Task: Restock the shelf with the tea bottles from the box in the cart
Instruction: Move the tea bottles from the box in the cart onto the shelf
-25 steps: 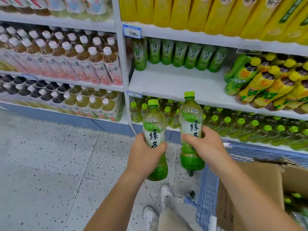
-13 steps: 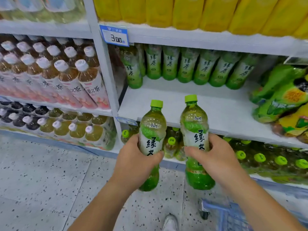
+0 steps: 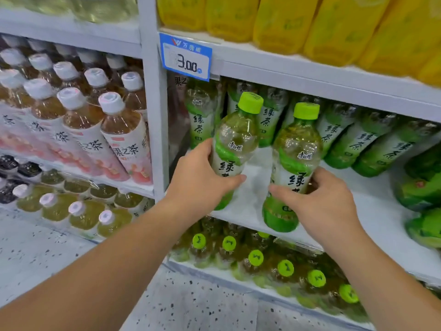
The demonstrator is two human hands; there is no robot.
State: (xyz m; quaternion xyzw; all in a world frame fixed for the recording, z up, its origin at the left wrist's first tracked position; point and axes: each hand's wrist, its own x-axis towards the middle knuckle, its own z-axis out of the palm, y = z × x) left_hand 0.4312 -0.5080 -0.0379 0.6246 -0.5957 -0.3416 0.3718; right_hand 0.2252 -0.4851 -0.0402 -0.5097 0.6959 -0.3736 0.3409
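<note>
**Two green tea bottles held at the middle shelf**

Left hand (image 3: 198, 180): grip wrapped round the label of the left tea bottle (image 3: 235, 149), thumb across the front. Bottle leans slightly right, green cap up, base hidden behind the hand.

Right hand (image 3: 319, 199): grip closed on the lower label of the right tea bottle (image 3: 293, 168), fingers on both sides. Bottle near upright, base over the front edge of the white shelf (image 3: 372, 211); can't tell if it touches.

The two bottles are side by side, a bare strip of shelf between them. A row of the same green tea bottles (image 3: 358, 137) stands at the far back of that shelf. Price tag (image 3: 186, 57) reading 3.00 sits on the shelf edge above, left. Brown tea bottles (image 3: 114, 130) fill the left bay.
</note>
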